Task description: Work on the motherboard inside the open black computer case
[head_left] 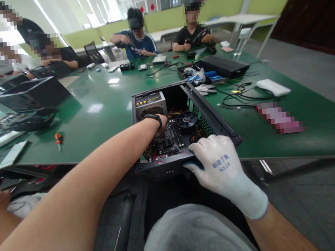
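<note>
An open black computer case [215, 116] lies on its side at the table's near edge, partly overhanging. My right hand [216, 158], in a white glove, grips the near rim with fingers over the top and thumb below. My bare left hand [163, 122], with a black wristband, reaches inside beside the power supply [150, 103]. Its fingers are mostly hidden, so I cannot see what they touch. Under it sits the motherboard [167, 139], with a round black cooler fan [186, 120] to the right and coloured wires around.
Right of the case are a glove [204, 89], black cables [237, 99] and a white box-like object [273, 87]. On the left are an orange screwdriver [58, 141], a phone [13, 155] and another case [32, 94]. Several people sit around the green table [103, 120].
</note>
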The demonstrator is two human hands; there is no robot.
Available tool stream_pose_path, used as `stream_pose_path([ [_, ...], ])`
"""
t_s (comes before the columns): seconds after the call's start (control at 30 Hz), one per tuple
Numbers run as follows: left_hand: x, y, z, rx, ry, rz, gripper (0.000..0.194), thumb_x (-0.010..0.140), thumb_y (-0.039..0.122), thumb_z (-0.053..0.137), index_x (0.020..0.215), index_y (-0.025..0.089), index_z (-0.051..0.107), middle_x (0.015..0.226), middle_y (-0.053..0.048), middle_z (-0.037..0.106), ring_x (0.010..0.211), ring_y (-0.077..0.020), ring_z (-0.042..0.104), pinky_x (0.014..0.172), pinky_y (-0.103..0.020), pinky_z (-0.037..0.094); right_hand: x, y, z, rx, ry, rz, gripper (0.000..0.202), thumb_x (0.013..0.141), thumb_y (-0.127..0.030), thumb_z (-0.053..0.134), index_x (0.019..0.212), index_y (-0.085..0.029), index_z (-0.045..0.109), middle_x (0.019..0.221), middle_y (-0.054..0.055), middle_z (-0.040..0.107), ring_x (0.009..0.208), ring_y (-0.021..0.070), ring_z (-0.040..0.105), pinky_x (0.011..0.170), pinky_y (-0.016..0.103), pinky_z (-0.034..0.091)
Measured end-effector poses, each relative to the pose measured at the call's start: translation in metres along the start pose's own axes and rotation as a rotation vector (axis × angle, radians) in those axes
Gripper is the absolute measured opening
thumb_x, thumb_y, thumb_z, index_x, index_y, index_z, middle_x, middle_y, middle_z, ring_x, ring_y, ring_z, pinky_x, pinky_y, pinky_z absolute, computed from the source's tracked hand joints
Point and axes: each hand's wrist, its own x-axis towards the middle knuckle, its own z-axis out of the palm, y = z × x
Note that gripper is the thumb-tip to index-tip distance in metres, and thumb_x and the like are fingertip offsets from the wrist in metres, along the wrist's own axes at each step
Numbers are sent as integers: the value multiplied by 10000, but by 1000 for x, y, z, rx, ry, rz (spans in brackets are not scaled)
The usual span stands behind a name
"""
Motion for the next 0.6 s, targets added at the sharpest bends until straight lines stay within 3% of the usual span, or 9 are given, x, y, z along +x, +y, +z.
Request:
stream_pose_path([
  [0.27, -2, 2, -5, -14, -22, -12, 534, 548, 134, 909, 1068, 86, 800, 1094, -170, 773, 1060, -330, 716, 966, -328, 550, -2, 1, 2, -2, 16, 9, 333, 846, -505, 704, 980, -205, 645, 878, 60, 623, 843, 247, 484, 742, 374, 209],
  [0.6, 4, 0, -1, -8, -30, 5, 428, 625, 180, 881, 1032, 72, 807, 1031, -160, 783, 998, -305, 726, 952, -318, 548, -2, 2, 5, -1, 41, -7, 316, 860, -499, 683, 972, -206, 643, 859, 65, 623, 826, 249, 481, 740, 376, 216],
])
